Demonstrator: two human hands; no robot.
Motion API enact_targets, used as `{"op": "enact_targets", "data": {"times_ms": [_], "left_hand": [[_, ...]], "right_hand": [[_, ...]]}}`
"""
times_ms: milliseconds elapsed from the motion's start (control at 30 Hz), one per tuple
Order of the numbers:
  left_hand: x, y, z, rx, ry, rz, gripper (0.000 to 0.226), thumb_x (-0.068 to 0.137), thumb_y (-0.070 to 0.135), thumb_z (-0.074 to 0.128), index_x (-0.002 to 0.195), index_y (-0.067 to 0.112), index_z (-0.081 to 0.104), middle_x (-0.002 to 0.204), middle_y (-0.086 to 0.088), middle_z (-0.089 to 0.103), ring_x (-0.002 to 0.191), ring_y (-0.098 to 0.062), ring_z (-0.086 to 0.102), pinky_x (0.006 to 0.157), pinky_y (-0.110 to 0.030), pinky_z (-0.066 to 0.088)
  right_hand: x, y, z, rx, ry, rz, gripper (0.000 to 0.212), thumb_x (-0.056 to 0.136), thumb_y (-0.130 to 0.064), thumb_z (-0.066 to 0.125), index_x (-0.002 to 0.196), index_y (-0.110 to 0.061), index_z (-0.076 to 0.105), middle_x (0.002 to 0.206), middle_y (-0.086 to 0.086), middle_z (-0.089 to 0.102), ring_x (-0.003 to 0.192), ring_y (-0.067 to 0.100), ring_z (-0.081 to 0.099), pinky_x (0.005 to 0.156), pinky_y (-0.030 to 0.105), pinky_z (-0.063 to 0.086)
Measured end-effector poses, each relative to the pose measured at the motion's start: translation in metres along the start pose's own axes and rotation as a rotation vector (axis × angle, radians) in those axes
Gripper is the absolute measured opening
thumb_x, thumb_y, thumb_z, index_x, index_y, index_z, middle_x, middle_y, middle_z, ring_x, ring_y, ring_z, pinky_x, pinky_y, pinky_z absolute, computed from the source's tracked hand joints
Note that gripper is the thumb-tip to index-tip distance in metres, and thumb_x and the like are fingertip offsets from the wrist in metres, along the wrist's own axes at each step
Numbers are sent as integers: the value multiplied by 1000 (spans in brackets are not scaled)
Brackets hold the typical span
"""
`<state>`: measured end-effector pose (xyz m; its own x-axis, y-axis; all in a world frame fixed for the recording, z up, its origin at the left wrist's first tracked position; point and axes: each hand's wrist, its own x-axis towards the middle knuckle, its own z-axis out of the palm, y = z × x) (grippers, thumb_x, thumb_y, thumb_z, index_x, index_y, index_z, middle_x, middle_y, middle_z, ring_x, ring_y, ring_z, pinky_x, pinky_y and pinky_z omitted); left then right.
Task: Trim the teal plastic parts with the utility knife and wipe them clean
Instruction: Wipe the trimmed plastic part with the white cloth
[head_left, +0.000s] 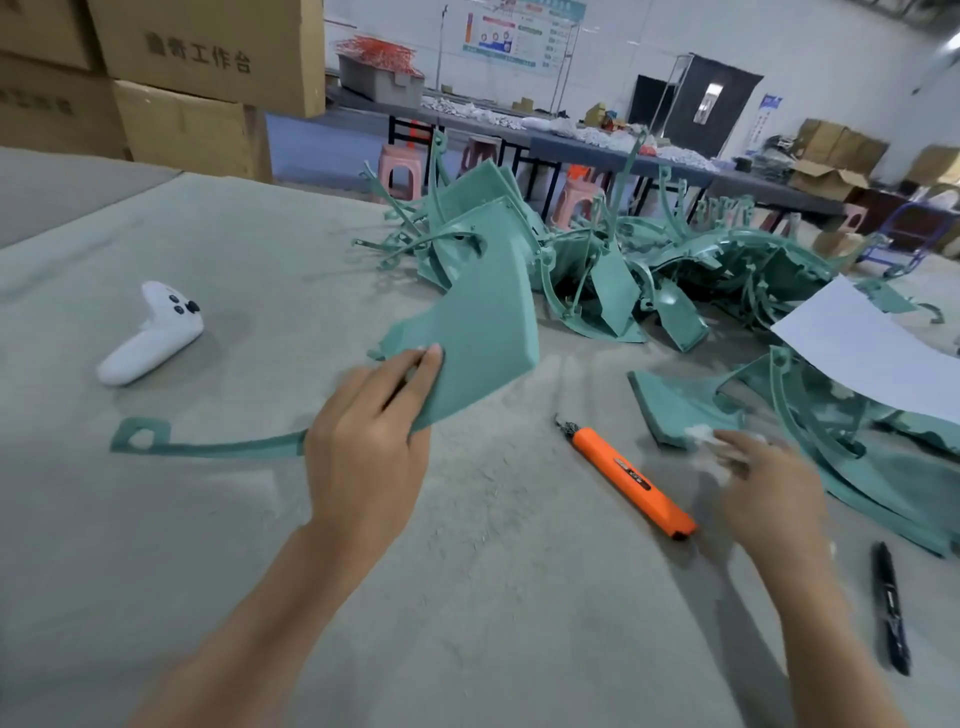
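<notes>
Head view: left hand (363, 441) is pinching a panel (483, 332), knife (631, 475) lying diagonally nearer the right hand (763, 483), its fingers too blurred to tell.

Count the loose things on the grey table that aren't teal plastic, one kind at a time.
White controller: 1
Orange knife: 1
Black pen: 1
White paper sheet: 1
Total: 4, leaving out the blurred white wad by the right hand.
</notes>
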<state>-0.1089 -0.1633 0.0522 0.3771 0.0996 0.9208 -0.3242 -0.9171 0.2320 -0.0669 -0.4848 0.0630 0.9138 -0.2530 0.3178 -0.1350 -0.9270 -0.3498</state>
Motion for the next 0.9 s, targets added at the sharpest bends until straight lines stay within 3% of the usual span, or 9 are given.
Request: {"op": "enact_targets", "data": {"times_ms": [133, 233, 333, 433, 500, 667, 767, 833, 900], "left_hand": [[-2, 3, -2, 33, -24, 29, 46, 71, -14, 64, 111, 5, 73, 103, -7, 74, 75, -28, 66, 63, -35, 55], [-2, 8, -2, -2, -2, 15, 38, 73, -10, 68, 108, 4, 74, 99, -5, 75, 74, -26, 68, 63, -33, 56], [0, 19, -4, -93, 40, -17, 21, 81, -3, 64, 98, 3, 76, 88, -4, 75, 73, -17, 64, 61, -26, 50], [1, 26, -8, -214, 29, -95, 14, 81, 3, 60, 77, 2, 73, 61, 0, 61, 63, -12, 45, 58, -14, 29], [4, 27, -11, -283, 34, -134, 19, 82, 9, 57, 67, 3, 66, 57, 11, 39, 59, -5, 32, 56, -13, 24], [7, 26, -16, -339, 80, -149, 27, 87, 19, 60, 66, 3, 66, 64, 21, 29, 59, 2, 28, 54, -9, 23], [8, 28, -17, -414, 67, -147, 26, 87, 17, 60, 67, 2, 66, 66, 32, 30, 60, 3, 30, 58, -1, 25], [5, 31, -16, -459, 72, -128, 22, 86, 16, 60, 73, 0, 69, 75, 37, 36, 63, 9, 35, 62, 3, 26], [3, 31, -13, -454, 67, -140, 23, 86, 17, 60, 73, 1, 68, 73, 37, 36, 65, 14, 38, 62, 4, 26]], "right_hand": [[-8, -58, -44, 591, 433, -341, 39, 93, -4, 56, 124, -24, 67, 104, 5, 61, 90, 6, 54, 80, 19, 42], [-43, -127, -53, 941, 279, -618, 37, 96, -17, 54, 121, -44, 62, 109, -4, 63, 86, 10, 63, 71, 22, 51], [-68, -172, -35, 1004, 113, -811, 31, 103, -13, 46, 131, -22, 56, 128, -3, 59, 116, 16, 58, 94, 36, 49], [-68, -196, -26, 1135, 84, -715, 28, 103, -14, 37, 123, -21, 55, 119, 0, 62, 113, 19, 59, 102, 53, 41], [-62, -203, -21, 1055, 144, -639, 26, 103, -17, 35, 117, -29, 54, 115, -3, 64, 113, 16, 58, 111, 63, 20], [-27, -198, -15, 919, 196, -535, 30, 104, -27, 33, 103, -53, 49, 120, -15, 65, 129, 9, 51, 119, 43, -10], [17, -177, -12, 737, 183, -428, 31, 101, -13, 38, 82, -35, 50, 97, -18, 59, 130, 10, 47, 118, 47, -7], [44, -158, -14, 673, 165, -205, 30, 92, 7, 39, 77, -18, 47, 80, -7, 55, 109, 21, 58, 115, 44, 13], [58, -144, -20, 724, 254, -44, 25, 95, 7, 38, 79, -10, 47, 70, 0, 48, 75, 20, 51, 80, 32, 35]]}}
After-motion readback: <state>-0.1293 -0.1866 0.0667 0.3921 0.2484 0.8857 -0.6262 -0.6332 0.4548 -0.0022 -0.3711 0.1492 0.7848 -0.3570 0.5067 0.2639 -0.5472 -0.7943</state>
